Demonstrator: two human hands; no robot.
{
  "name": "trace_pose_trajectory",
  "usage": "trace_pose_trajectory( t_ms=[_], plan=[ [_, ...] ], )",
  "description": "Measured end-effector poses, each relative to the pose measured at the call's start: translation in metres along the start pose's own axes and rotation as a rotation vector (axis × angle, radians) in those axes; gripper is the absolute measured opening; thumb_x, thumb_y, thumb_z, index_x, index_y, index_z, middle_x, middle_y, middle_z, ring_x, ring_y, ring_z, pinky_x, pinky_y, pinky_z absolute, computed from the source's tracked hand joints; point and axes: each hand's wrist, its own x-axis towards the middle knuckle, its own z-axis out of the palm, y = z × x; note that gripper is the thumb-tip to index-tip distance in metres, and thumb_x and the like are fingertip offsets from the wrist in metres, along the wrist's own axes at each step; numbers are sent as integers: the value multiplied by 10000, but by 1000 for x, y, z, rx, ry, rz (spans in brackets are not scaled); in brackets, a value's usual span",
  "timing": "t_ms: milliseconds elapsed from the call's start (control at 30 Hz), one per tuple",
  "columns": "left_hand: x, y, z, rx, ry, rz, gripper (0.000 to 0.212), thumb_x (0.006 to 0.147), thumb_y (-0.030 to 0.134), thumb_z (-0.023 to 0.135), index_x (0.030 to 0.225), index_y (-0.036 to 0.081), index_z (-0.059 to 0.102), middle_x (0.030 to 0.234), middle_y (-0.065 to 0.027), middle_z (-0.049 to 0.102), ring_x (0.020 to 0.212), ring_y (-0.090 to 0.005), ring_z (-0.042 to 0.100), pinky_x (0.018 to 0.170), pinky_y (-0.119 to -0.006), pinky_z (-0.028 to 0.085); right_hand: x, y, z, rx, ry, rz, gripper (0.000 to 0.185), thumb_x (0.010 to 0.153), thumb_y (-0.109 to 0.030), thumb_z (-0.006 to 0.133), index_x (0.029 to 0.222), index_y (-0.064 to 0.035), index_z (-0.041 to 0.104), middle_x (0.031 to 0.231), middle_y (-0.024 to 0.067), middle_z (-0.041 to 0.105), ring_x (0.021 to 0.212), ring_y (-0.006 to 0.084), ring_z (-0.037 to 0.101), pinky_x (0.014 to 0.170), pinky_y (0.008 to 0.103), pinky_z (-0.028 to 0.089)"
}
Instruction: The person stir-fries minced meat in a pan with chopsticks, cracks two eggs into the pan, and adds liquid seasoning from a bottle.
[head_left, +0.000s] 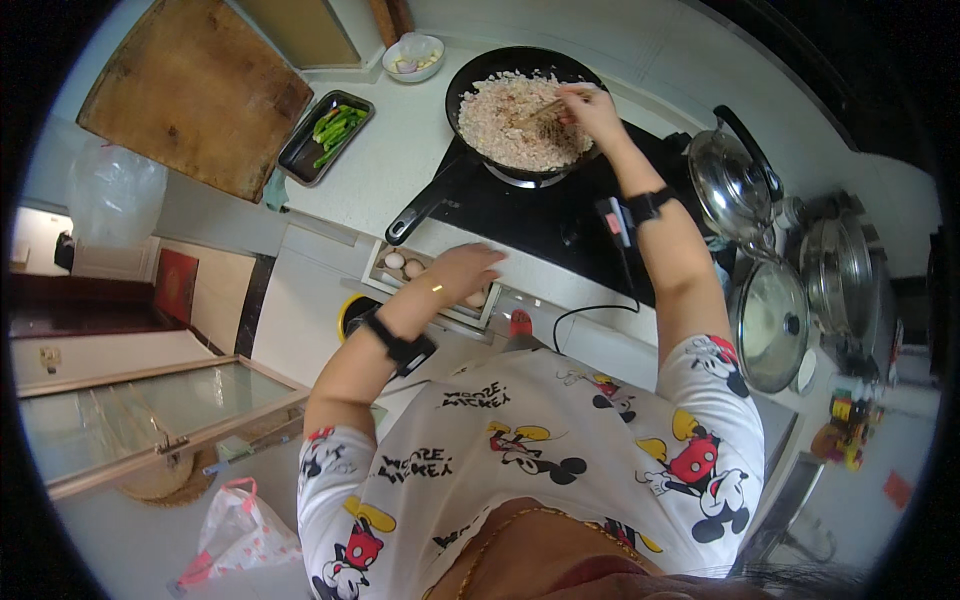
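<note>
My right hand (589, 112) grips wooden chopsticks (536, 113) over a black frying pan (486, 64). Their tips reach into pale minced meat (517, 142), which fills the pan and carries darker reddish-brown patches of what looks like seasoning. The pan rests on a black gas hob (559, 214), its long handle (431, 199) pointing toward the counter's front edge. Below that edge, my left hand (466, 271) hovers over a pulled-out drawer (384, 279), fingers extended and nothing seen in them. Several eggs (394, 260) lie in the drawer, some hidden behind the hand.
A black tray (296, 159) of green peppers and a white bowl (427, 73) with garlic stand left of the pan. A large wooden board (199, 97) leans at the far left. Lidded pots (724, 176) crowd the right side. A black cable (592, 308) runs below the hob.
</note>
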Motion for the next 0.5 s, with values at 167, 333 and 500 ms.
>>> trace_pose_trajectory(
  t_ms=[167, 333, 500],
  plan=[
    [121, 26, 38, 258, -1, 43, 374, 823, 182, 576, 1192, 119, 561, 1019, -106, 599, 930, -288, 593, 777, -386, 506, -35, -25, -59, 369, 42, 110, 205, 903, -153, 560, 1020, 4, 622, 872, 87, 634, 711, 144, 640, 636, 245, 546],
    [174, 21, 71, 485, -31, 67, 387, 829, 169, 527, 1214, 162, 559, 961, -97, 599, 898, -263, 597, 719, -383, 519, -70, -26, -94, 439, 119, 106, 238, 931, -166, 529, 1066, 20, 594, 942, 111, 623, 796, 197, 662, 687, 258, 550],
    [194, 22, 93, 609, -78, 220, 237, 823, 154, 510, 984, 41, 643, 871, -123, 622, 821, -261, 618, 634, -375, 531, -94, -18, -98, 493, 241, 124, 293, 957, -204, 489, 1080, 48, 573, 953, 133, 615, 824, 216, 661, 746, 274, 542]
  ],
)
